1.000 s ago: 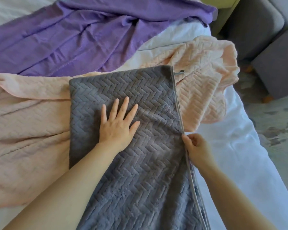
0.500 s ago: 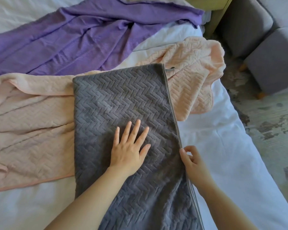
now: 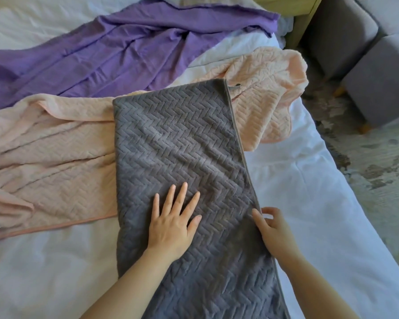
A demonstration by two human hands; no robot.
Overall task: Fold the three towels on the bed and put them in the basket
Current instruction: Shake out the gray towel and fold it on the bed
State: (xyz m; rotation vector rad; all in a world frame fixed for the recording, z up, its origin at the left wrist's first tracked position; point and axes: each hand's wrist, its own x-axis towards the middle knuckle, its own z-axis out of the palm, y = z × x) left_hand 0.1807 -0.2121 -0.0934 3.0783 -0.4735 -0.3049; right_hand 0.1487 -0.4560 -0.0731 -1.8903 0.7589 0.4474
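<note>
The grey towel (image 3: 182, 146) is lying on the bed (image 3: 309, 203), its far end overlapping the pink towel (image 3: 55, 157). The left hand (image 3: 173, 224) is pressing flat on it, fingers spread; the right hand (image 3: 272, 229) is pinching its right edge.

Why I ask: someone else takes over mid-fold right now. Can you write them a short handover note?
Left hand: flat, fingers straight, pressing on the grey towel.
Right hand: pinching that towel's right edge.
The grey towel lies on the bed, partly over the unfolded pink towel; the purple towel lies spread out beyond them. No basket in view.
Done: grey towel appears folded lengthwise.
Left: finish folding it, fold pink and purple, put all three in the basket.
</note>
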